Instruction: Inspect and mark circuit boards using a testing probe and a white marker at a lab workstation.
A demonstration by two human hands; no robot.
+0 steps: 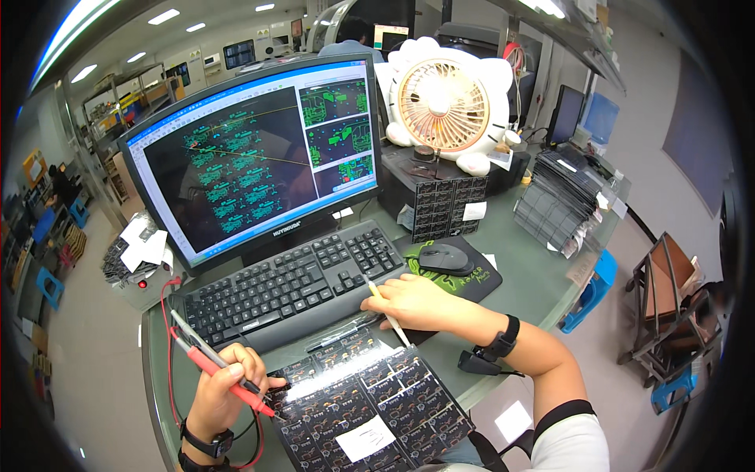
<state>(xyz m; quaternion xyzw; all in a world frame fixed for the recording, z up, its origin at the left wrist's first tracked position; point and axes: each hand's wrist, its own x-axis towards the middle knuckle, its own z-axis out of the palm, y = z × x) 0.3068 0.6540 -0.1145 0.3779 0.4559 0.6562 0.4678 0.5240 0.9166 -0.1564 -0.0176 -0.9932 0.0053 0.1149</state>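
My left hand point(224, 385) grips two test probes, a red one point(228, 383) and a grey one, their tips touching the left edge of a black circuit board panel point(370, 397). The panel lies at the desk's front edge with a white paper label point(366, 437) on it. My right hand point(413, 303) holds a slim white pen point(387, 313) and rests at the lower right corner of the black keyboard point(291, 283). A black pen lies between the keyboard and the panel.
A monitor point(252, 157) showing green board layouts stands behind the keyboard. A black mouse point(444, 257) sits on a dark mat. Stacks of black boards point(440, 200) and trays point(562, 197) fill the back right. A white desk fan point(444, 102) stands behind them. Red probe leads run left.
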